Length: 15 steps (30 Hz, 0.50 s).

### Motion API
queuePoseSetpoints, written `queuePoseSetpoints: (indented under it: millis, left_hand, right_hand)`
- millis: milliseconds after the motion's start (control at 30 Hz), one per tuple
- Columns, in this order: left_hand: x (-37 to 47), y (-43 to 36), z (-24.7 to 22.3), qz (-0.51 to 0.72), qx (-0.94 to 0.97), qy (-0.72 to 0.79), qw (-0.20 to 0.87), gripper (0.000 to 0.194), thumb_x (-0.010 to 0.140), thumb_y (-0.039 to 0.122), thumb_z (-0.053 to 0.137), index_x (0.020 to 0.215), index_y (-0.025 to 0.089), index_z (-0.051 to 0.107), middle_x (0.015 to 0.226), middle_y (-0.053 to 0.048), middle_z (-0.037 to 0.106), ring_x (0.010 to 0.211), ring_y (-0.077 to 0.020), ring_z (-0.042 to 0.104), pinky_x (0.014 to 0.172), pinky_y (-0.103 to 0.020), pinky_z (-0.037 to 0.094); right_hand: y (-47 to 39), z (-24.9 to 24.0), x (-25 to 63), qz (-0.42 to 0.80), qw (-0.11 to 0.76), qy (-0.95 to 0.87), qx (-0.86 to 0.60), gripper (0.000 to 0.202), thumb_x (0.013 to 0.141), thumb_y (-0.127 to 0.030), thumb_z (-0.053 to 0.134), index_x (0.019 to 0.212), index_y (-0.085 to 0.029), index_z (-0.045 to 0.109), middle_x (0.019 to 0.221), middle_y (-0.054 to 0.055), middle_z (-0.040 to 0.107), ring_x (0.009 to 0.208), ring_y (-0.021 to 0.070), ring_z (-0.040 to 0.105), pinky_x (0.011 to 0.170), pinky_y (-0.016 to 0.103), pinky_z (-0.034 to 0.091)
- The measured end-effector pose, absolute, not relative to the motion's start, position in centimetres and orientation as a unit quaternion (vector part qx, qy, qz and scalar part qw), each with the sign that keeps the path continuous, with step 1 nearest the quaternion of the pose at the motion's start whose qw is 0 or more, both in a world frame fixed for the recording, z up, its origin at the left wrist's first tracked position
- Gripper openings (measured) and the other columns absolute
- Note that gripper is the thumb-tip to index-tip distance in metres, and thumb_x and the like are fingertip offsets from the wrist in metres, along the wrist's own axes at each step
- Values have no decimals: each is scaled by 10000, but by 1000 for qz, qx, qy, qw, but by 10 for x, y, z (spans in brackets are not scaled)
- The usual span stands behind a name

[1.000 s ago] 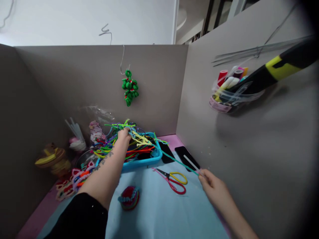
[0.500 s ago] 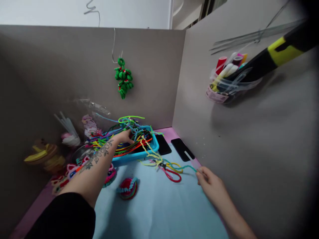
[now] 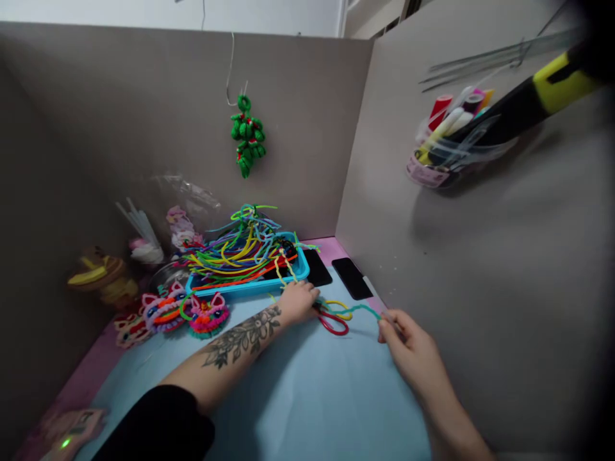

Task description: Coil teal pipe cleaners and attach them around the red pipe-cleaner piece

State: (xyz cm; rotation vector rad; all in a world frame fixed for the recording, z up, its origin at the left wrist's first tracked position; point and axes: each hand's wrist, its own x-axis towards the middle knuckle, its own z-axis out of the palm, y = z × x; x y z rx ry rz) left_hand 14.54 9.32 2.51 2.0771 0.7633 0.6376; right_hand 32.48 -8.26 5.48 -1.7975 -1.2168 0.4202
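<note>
Since the earlier frame the left hand [image 3: 298, 301] is no longer reaching into the blue tray [image 3: 250, 287] at the far side; it is now lying lower and nearer, on the table [image 3: 307, 397], its fingers resting on the handles of the scissors [image 3: 334, 317]. Whether those fingers are closing around the handles or only touching them, I cannot tell. The right hand [image 3: 408, 342] is staying near the right wall, its grip pinched together on the near end of a teal pipe cleaner [image 3: 358, 310], which is trailing left across the table past the scissors. A pale yellow strand [image 3: 286, 270] is also hanging out of the tray toward the left hand. To do this well, the right hand should be keeping the teal strand taut and low, clear of the tangle of coloured pipe cleaners [image 3: 240, 253] heaped in the tray, while the left is lifting the scissors without dragging loose strands along. Two dark phones [image 3: 353, 278] are lying just beyond the scissors, and small fuzzy animal faces [image 3: 192, 314] are sitting left of the tray.
</note>
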Motion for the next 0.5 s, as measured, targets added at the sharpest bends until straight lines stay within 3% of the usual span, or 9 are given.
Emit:
queuePoseSetpoints:
  millis: [133,200,300,400,500]
  left_hand:
    - [141,96,13,237,844,286,387,180,673,66,644,613,225,582,653,-80,547,952,-313,557,956,-425,349]
    - [130,101,24,240,831,280,416,182,667,53,648,689,234,638,674,-76,581,907,-294,575,941,-391,364]
    - [109,111,57,267,768,288,507,324,564,4,719,768,253,680,675,-47,616,858,-267,598,882,-315,407]
    - [85,121,99,301,709,308,559,330,586,-60,667,747,228,671,677,-43,629,828,-235,615,816,-257,430]
    - [63,127,138,322,719,333,518,324,616,-97,615,713,210,658,629,-21,606,750,-195,622,796,-233,430]
  right_hand:
    - [-104,63,340,150,489,-470,-719,268,815,-436,460,661,-216,467,571,-19,471,534,136,459,514,229,363]
    - [-111,62,352,142,497,-446,-731,270,802,-449,467,661,-219,465,557,-21,463,513,134,449,491,226,357]
    - [-114,55,362,148,486,-431,-746,280,794,-467,468,662,-220,468,535,-24,446,480,131,428,454,223,336]
    - [-110,43,360,149,460,-452,-750,286,802,-472,455,673,-219,490,540,-20,457,490,133,439,458,218,342]
    - [-102,32,353,146,429,-476,-754,290,800,-485,451,694,-222,510,537,-19,482,496,138,460,467,218,347]
